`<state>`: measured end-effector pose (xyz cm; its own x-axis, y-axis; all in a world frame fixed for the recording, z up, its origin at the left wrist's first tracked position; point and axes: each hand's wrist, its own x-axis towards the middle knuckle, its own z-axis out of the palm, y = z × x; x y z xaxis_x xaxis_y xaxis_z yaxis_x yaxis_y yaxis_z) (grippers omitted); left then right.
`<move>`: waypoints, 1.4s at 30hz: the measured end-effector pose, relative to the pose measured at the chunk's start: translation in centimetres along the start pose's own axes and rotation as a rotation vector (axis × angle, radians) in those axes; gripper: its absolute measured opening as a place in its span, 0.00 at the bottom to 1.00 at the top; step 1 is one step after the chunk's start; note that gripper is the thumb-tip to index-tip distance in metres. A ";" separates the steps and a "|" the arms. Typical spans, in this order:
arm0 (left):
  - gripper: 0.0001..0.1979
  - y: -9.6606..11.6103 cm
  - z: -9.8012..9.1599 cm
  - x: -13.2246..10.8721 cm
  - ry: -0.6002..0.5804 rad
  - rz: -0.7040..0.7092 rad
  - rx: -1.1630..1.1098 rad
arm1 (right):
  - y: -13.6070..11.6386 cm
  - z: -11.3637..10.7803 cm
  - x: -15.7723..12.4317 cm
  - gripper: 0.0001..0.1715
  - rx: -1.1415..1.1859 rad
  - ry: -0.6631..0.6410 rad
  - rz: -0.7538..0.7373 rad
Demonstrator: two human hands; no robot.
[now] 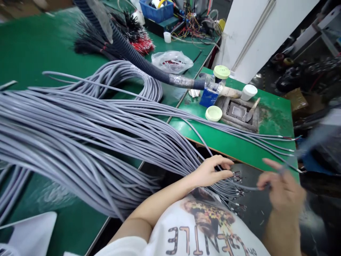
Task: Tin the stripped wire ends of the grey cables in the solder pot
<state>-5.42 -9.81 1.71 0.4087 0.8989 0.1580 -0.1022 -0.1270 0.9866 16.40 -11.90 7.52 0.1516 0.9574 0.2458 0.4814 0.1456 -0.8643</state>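
Grey cables (112,131) lie in a thick bundle from the left, their stripped ends (238,192) hanging in front of me by the table edge. My left hand (210,172) rests over this bundle, thumb and fingers apart, with a gap between them. One cable passes close behind its fingers. At the right, my right hand (285,188) is smeared by motion, its fingers pinched on a single grey cable (252,187) that stretches back toward the bundle. A blurred grey streak runs up and right from this hand.
Several cables with stripped ends (286,138) lie across the green table (277,106). Behind them stand a solder pot (238,112) with a scraper, lidded tubs (221,72) and a blue box (209,96). A ribbed hose (149,64) crosses above a cable coil (153,87).
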 end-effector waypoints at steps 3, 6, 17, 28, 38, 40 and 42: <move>0.17 0.3 -0.9 -0.2 0.209 -0.151 -0.385 | 0.4 2.1 -1.6 0.21 -0.321 -0.611 -0.063; 0.14 0.1 -1.7 0.0 0.400 -0.228 -0.525 | 0.7 3.5 -2.6 0.21 -0.380 -0.838 -0.116; 0.13 -0.4 -0.3 -0.2 0.267 -0.302 -0.553 | 0.0 4.6 -1.8 0.16 -0.120 -0.881 0.035; 0.10 -0.4 -1.0 1.6 0.481 -0.209 -0.625 | 0.6 5.9 -1.8 0.15 0.120 -0.769 0.161; 0.11 -0.3 -0.5 1.4 0.576 -0.110 -0.384 | 0.6 6.6 -2.1 0.17 0.114 -0.680 0.255; 0.10 -0.3 -0.8 1.3 0.536 -0.089 -0.296 | 0.8 6.8 -2.2 0.17 0.102 -0.677 0.270; 0.10 -0.2 -1.1 1.4 0.496 -0.092 -0.248 | 0.8 6.8 -2.3 0.18 0.082 -0.676 0.273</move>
<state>-5.87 -8.06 1.72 -0.0430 0.9988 -0.0246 -0.3206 0.0095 0.9472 10.56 -12.31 3.23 -0.3217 0.9032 -0.2841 0.4323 -0.1268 -0.8927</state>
